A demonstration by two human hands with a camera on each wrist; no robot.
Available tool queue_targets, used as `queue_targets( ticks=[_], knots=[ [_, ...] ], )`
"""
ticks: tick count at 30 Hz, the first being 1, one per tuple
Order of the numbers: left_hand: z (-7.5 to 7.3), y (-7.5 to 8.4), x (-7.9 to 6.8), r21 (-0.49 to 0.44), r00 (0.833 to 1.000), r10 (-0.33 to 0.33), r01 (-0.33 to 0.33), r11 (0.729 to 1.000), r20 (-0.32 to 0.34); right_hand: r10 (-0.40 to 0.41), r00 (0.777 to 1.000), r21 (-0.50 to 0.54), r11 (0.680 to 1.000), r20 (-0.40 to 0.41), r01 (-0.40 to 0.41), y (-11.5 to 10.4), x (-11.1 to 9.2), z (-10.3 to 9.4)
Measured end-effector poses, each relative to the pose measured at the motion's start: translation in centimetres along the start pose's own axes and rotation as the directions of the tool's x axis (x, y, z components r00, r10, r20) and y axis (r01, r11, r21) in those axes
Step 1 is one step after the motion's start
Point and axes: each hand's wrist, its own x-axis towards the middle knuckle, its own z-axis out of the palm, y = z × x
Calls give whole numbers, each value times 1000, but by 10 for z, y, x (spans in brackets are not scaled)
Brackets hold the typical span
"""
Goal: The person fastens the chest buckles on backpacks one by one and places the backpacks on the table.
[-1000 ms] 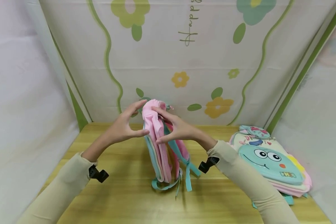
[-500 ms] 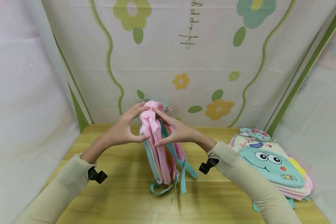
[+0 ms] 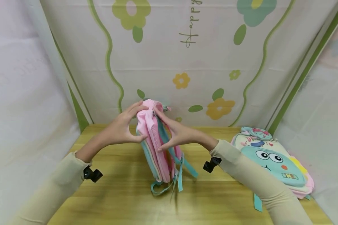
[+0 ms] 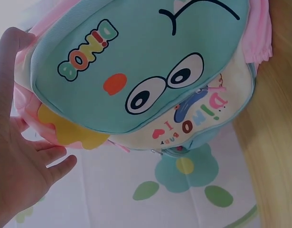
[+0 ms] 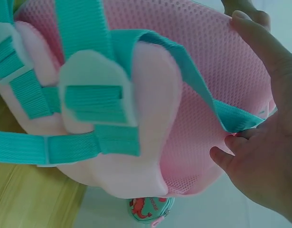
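Head view: left hand (image 3: pixel 116 129) and right hand (image 3: pixel 183 132), widely curved, are holding the side-turned dinosaur backpack (image 3: pixel 162 161) between them, apparently steadying it; the next move is likely calling for even pressure. Another backpack (image 3: pixel 280 165) is lying rightward of both, on the bench (image 3: pixel 115 193).

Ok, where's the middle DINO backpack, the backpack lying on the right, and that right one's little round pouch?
Middle DINO backpack (image 4: pixel 142 58): left wrist view, teal front pocket.
Lying backpack (image 3: pixel 274 166): head view, teal front pocket.
Little round pouch (image 3: pixel 260 133): head view, printed face.
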Motion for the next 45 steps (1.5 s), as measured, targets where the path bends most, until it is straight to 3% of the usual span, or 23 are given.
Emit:
queue_targets(
  ticks=[18,27,45],
  knots=[
    [-18,-11,-9,-25,999,-31,32,999,33,58,998,-61,996,3,-57,19,-14,7],
    [-27,-15,-14,0,993,-69,69,998,91,66,997,-72,995,-25,-68,31,-25,12],
    [-35,-28,-10,-76,989,-86,96,993,118,84,996,-75,994,11,-83,53,-41,31]
  ],
)
